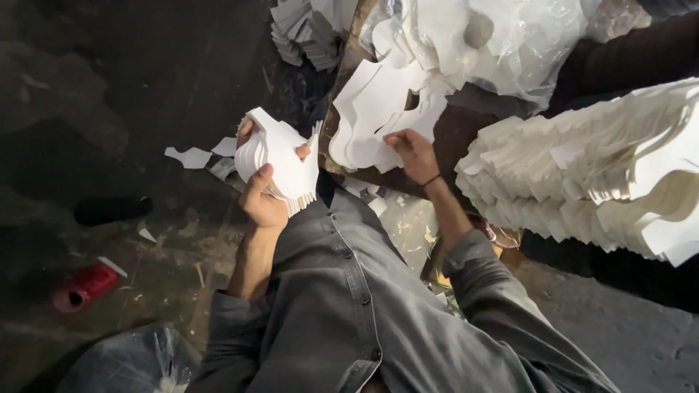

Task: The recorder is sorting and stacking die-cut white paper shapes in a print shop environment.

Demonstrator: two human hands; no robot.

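Gripping: left hand (261,191) clamping stack of white cutouts (282,161), upright, edges staying aligned
Pinching: right hand (412,151) closing on loose cutouts (378,109) on board (466,120)
Sitting nearby: big fanned pile (590,175), within reach

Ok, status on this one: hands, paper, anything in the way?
Left hand gripping a fanned stack of white cutouts. Right hand pinching a sheet from the flat pile on the board. Big stack at right, clear of both hands.
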